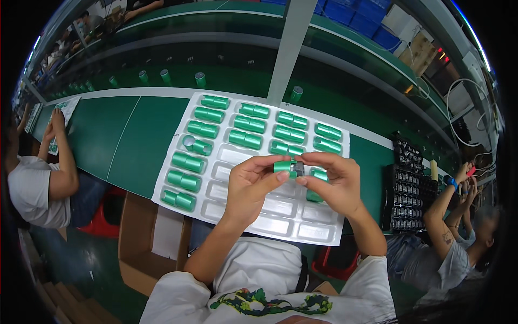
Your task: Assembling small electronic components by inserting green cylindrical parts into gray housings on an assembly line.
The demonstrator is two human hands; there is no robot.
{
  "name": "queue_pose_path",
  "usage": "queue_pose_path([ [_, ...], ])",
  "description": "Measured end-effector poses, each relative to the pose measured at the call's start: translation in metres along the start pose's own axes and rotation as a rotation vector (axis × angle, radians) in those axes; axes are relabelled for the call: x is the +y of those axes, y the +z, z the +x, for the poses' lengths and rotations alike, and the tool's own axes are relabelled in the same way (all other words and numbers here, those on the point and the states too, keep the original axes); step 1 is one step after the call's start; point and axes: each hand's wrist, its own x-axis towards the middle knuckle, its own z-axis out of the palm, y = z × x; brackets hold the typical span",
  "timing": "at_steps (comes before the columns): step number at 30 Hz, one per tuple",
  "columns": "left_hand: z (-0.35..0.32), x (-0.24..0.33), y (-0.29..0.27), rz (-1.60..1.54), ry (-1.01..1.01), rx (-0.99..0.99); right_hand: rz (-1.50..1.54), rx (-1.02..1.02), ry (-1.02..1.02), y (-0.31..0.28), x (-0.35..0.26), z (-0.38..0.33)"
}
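My left hand (249, 186) pinches a shiny green cylinder (281, 167) between thumb and fingertips, above a white tray (194, 209). A small black part (298, 168) sits at the cylinder's right end, gripped by the closed fingertips of my right hand (335, 181). The two pieces touch; whether they are joined I cannot tell. Below the hands, the tray has rows of oblong pockets. Green cylinder pieces (184, 180) lie in the left column and far rows, and another green piece (314, 195) shows partly behind my right hand. Several middle and near pockets hold nothing.
Beyond a pale rail, several green cylinders (200, 80) stand on a green conveyor belt (237, 81). A metal post (288, 48) rises behind the tray. Black racks of parts (407, 197) stand at right, near a co-worker. Another person sits left; an open cardboard box (143, 237) is below.
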Motion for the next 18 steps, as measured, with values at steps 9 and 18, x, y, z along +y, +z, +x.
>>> queue_pose_path([
  [9, -0.005, -0.002, 0.030, 0.185, 0.046, -0.016, -0.452, 0.048, -0.465, 0.005, 0.002, 0.000],
  [18, 0.004, -0.009, 0.011, 0.238, 0.011, -0.038, -0.584, -0.034, -0.483, 0.015, 0.003, 0.006],
])
